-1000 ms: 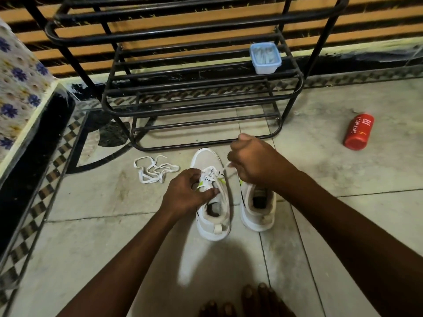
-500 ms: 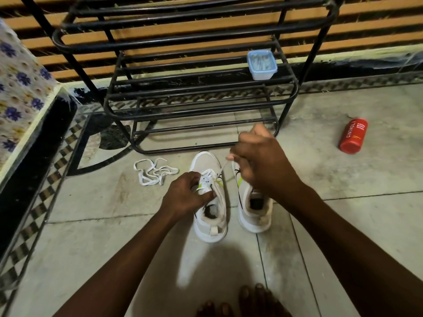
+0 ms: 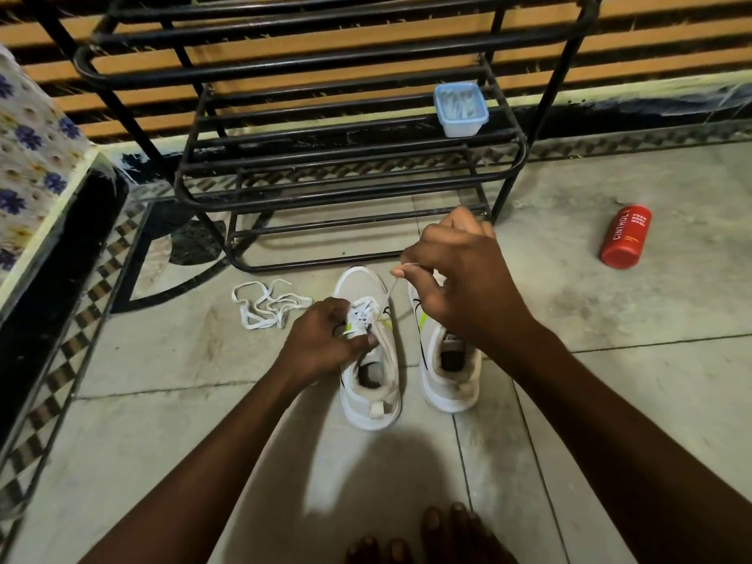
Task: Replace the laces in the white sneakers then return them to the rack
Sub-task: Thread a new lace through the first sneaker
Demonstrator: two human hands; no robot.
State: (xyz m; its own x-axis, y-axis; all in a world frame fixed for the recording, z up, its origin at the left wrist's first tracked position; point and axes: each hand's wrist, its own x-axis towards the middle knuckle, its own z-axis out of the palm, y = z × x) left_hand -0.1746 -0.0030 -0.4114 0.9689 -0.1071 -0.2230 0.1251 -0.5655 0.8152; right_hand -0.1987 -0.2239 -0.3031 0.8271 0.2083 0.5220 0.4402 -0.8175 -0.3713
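Note:
Two white sneakers stand side by side on the tiled floor, toes toward the black metal rack [image 3: 350,156]. My left hand [image 3: 325,343] grips the tongue and eyelet area of the left sneaker [image 3: 376,392]. My right hand [image 3: 455,287] is raised above the shoes and pinches a white lace [image 3: 391,287] that runs taut down to the left sneaker's eyelets. The right sneaker [image 3: 449,384] is partly hidden under my right hand. A loose white lace [image 3: 264,305] lies tangled on the floor to the left of the shoes.
A small translucent box [image 3: 461,109] with white contents sits on a rack shelf. A red bottle [image 3: 626,236] lies on the floor at the right. A flower-patterned surface [image 3: 32,156] and a dark ledge stand at the left. My toes [image 3: 443,535] show at the bottom edge.
My right hand has pulled the lace upward and toward the rack, drawing it tight. My left hand has kept its hold on the left sneaker.

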